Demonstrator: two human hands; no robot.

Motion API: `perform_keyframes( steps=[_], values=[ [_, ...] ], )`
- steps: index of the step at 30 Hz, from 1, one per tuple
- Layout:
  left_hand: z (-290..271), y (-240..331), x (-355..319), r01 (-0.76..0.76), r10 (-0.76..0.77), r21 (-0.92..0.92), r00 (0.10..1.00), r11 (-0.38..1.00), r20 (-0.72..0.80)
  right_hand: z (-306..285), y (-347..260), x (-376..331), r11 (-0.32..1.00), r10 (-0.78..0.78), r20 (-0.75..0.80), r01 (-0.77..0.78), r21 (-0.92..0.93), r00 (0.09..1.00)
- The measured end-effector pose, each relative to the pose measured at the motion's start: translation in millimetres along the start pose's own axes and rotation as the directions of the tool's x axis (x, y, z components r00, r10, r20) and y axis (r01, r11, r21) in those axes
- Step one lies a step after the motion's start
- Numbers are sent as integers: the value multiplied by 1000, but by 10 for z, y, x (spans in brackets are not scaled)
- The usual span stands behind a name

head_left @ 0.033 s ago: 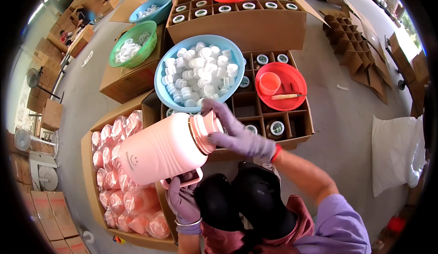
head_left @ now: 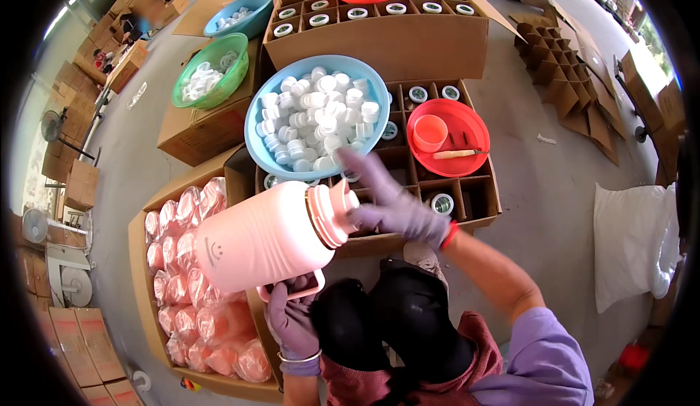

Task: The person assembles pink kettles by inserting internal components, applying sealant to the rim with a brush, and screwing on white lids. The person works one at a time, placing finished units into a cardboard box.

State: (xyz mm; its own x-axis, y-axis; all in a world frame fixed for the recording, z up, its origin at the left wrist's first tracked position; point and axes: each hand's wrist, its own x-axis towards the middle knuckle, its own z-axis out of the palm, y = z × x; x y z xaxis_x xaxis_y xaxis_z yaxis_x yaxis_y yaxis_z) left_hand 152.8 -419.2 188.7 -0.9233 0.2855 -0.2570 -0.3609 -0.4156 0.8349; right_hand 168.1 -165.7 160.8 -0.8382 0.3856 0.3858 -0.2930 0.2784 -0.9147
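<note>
A big pale pink water bottle [head_left: 259, 238] with a smiley face lies tilted on its side in the air, its neck end [head_left: 334, 211] pointing right. My gloved left hand [head_left: 293, 315] grips it from below at the pink carry handle [head_left: 319, 283]; the bottle hides part of those fingers. Beside the neck is my gloved right hand [head_left: 394, 205], open, fingers stretched out and thumb close to the neck end. Whether the thumb touches it I cannot tell. Behind that hand stands a light blue basin [head_left: 251, 125] heaped with white caps [head_left: 332, 107].
A carton [head_left: 146, 318] of plastic-wrapped pink pieces stands at left. Under the blue basin is a divided carton [head_left: 481, 220] holding bottles, with a red tray [head_left: 467, 118] on it. Further back are a green basin [head_left: 240, 78] and another divided carton [head_left: 379, 49]. A white sack [head_left: 631, 249] stands right.
My right hand has loosened from the bottle's neck end and moved slightly right, its fingers now spread. The bottle has shifted a little to the right in my left hand.
</note>
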Motion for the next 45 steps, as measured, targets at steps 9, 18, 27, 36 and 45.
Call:
perform_keyframes(
  steps=[9, 18, 27, 36, 45],
  values=[
    [13, -94, 43, 61, -55, -43, 989, 997, 139, -1872, 1731, -141, 357, 379, -441, -568, -742, 814],
    [-251, 122, -59, 88, -76, -42, 967, 995, 242, -641, -1173, -314, 349, -200, 492, 530, -773, 848],
    [57, 372, -624, -107, 111, -32, 953, 994, 281, 39, -1292, -676, 914, 132, -243, -23, 405, 961],
    [-293, 724, -621, -8, 51, -134, 945, 991, 324, 46, -1548, -895, 958, -280, 61, 275, 82, 958],
    [-239, 575, -798, 11, 102, -339, 944, 941, 313, -399, -1459, -1065, 827, 337, 482, -499, 258, 809]
  ],
)
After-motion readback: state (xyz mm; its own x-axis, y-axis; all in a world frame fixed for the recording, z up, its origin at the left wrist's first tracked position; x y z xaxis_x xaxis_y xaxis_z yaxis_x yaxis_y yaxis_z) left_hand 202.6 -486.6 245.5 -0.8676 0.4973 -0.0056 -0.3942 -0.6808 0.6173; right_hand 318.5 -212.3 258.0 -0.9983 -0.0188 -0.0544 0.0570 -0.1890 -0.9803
